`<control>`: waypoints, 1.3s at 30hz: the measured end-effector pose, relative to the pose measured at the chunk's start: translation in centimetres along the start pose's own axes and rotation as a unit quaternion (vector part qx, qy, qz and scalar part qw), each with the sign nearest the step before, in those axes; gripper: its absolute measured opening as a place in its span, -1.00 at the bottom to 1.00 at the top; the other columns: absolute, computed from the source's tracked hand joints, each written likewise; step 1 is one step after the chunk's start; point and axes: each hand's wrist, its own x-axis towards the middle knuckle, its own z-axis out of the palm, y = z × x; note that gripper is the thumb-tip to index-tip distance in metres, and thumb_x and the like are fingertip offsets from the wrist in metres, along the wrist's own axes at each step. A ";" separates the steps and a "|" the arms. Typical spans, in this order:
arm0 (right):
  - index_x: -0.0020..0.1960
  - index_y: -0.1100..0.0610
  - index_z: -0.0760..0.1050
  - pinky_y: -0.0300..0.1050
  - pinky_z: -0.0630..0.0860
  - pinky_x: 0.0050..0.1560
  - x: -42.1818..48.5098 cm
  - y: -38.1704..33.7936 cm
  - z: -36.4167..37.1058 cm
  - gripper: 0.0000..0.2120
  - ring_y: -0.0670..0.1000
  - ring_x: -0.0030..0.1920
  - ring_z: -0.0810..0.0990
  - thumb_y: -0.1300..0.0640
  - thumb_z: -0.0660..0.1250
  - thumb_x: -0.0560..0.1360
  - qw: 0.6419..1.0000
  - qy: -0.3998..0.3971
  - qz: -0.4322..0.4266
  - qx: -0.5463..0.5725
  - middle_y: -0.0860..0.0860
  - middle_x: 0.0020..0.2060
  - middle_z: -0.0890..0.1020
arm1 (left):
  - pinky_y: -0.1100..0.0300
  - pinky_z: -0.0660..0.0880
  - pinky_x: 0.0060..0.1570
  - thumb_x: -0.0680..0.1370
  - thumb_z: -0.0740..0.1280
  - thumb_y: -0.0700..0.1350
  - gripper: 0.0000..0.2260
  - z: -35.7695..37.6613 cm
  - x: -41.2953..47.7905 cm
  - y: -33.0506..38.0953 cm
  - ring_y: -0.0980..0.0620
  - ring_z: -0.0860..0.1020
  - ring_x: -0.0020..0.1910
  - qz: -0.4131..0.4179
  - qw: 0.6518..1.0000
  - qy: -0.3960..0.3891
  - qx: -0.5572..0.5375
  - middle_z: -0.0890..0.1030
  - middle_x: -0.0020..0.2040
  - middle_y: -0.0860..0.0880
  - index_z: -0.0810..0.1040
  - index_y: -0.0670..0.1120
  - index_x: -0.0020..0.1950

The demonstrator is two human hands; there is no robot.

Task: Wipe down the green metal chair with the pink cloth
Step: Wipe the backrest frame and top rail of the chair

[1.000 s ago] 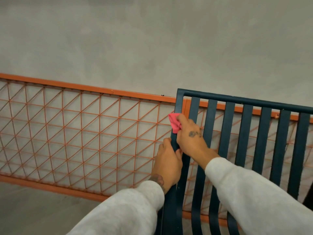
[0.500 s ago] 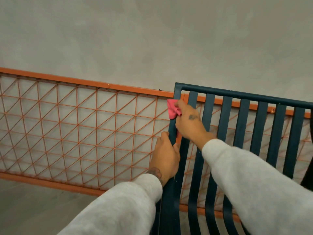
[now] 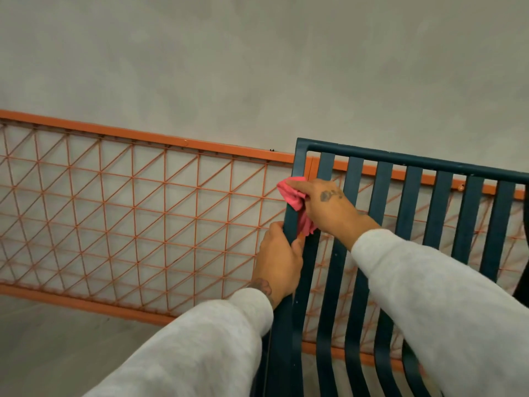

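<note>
— Where's your cloth sitting?

— The pink cloth [image 3: 296, 200] is bunched against the left upright of the green metal chair [image 3: 412, 224], just under the top corner. Your right hand [image 3: 332, 206] pinches it there, forefinger laid along the top. Your left hand [image 3: 279, 260] is wrapped around the same post lower down, steadying it.

— How will they handle?

— The cloth looks soft and light, so it should fold around the bar. The chair looks stiff and fairly heavy, with smooth paint; I'd hold the post, not the thin slats.

— Room to move?

— The orange mesh fence [image 3: 137, 222] stands close behind the backrest, so knuckles have little room there. The post's outer side is open, and the slat gaps look narrow.
</note>
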 end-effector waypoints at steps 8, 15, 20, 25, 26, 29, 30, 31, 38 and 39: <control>0.33 -0.06 0.53 -0.33 0.50 0.08 -4.9 0.8 0.5 -0.47 -0.02 0.13 0.57 0.41 0.20 0.51 0.993 -0.085 -0.002 0.087 -0.01 0.25 0.59 | -0.02 0.62 -0.09 0.61 0.30 -0.06 -0.74 0.1 -0.1 -0.4 -0.04 0.62 -0.11 -0.009 0.999 0.009 -0.044 0.58 0.03 -0.01 0.31 0.09 0.24; 0.34 -0.03 0.52 -0.09 0.48 0.21 -2.7 2.3 -1.0 -0.55 0.04 0.16 0.54 0.35 0.24 0.55 0.990 -0.104 -0.088 -0.019 0.04 0.16 0.60 | -0.19 0.58 0.11 0.60 0.32 -0.09 -0.31 0.2 0.0 -0.4 -0.23 0.60 0.13 -0.028 0.999 -0.009 -0.045 0.56 0.25 -0.17 -0.04 0.18 0.57; 0.38 -0.08 0.47 -0.05 0.54 0.17 -1.0 0.6 0.4 -0.49 0.12 0.10 0.58 0.36 0.20 0.56 0.999 -0.028 0.020 0.016 0.11 0.18 0.58 | -0.03 0.58 0.07 0.61 0.29 -0.10 -0.57 0.2 0.4 -0.4 -0.09 0.57 0.07 0.010 1.000 -0.008 -0.014 0.53 0.17 -0.07 0.27 0.05 0.45; 0.37 -0.08 0.49 -0.22 0.48 0.18 -5.1 -0.4 0.9 -0.48 0.04 0.12 0.55 0.37 0.21 0.53 0.995 -0.069 0.017 0.077 0.05 0.19 0.58 | 0.34 0.39 -0.10 0.63 0.26 -0.12 -0.75 0.1 0.3 -0.8 0.06 0.53 0.05 0.041 0.999 -0.006 0.022 0.53 0.12 0.01 0.43 0.00 0.31; 0.35 -0.08 0.50 -0.28 0.52 0.07 -5.4 -0.2 0.1 -0.48 -0.02 0.05 0.58 0.37 0.20 0.53 0.991 -0.098 0.011 0.090 0.02 0.20 0.59 | 0.34 0.40 -0.09 0.63 0.25 -0.09 -0.76 0.1 0.3 -0.9 0.07 0.53 0.04 0.044 0.999 -0.005 0.027 0.53 0.11 0.03 0.44 0.00 0.30; 0.30 -0.04 0.55 -0.44 0.43 -0.40 -4.1 0.8 -2.7 -0.54 -0.19 -0.24 0.54 0.37 0.18 0.55 0.986 -0.113 0.024 0.124 -0.06 0.12 0.62 | 0.15 0.48 -0.05 0.62 0.25 -0.04 -0.82 0.1 0.4 -0.9 0.03 0.55 -0.01 0.043 0.997 -0.007 0.057 0.53 0.09 0.02 0.46 0.01 0.21; 0.31 -0.03 0.54 -0.44 0.41 -0.45 -3.4 1.1 -3.7 -0.57 -0.19 -0.25 0.52 0.35 0.18 0.57 0.986 -0.079 0.046 0.141 -0.04 0.09 0.63 | 0.12 0.47 -0.06 0.62 0.25 -0.02 -0.83 0.0 0.4 -0.8 0.03 0.53 -0.05 0.039 0.997 -0.007 0.072 0.51 0.07 0.03 0.45 0.00 0.19; 0.32 -0.04 0.53 -0.44 0.42 -0.44 -2.6 1.6 -4.8 -0.59 -0.19 -0.23 0.52 0.31 0.19 0.59 0.984 -0.031 0.071 0.157 -0.03 0.09 0.63 | 0.12 0.44 -0.07 0.62 0.24 0.00 -0.81 -0.1 0.4 -0.7 0.05 0.49 -0.08 0.039 0.995 -0.008 0.090 0.48 0.06 0.05 0.43 0.01 0.21; 0.38 -0.03 0.46 -0.57 0.40 -0.17 3.4 0.5 -9.8 -0.57 -0.10 -0.04 0.58 0.32 0.14 0.62 0.961 0.228 0.044 0.152 -0.06 0.07 0.57 | 0.08 0.52 -0.01 0.64 0.20 0.02 -0.79 0.0 0.3 0.1 0.05 0.49 -0.12 0.038 0.990 -0.011 0.132 0.45 0.01 0.09 0.37 0.04 0.26; 0.38 -0.05 0.46 -0.57 0.38 -0.18 4.3 0.2 -9.8 -0.55 -0.06 -0.02 0.55 0.32 0.12 0.61 0.964 0.240 0.021 0.108 -0.02 0.07 0.52 | 0.09 0.52 -0.01 0.64 0.20 0.01 -0.79 0.0 0.3 0.1 0.06 0.49 -0.12 0.037 0.991 -0.012 0.129 0.45 0.01 0.09 0.37 0.03 0.27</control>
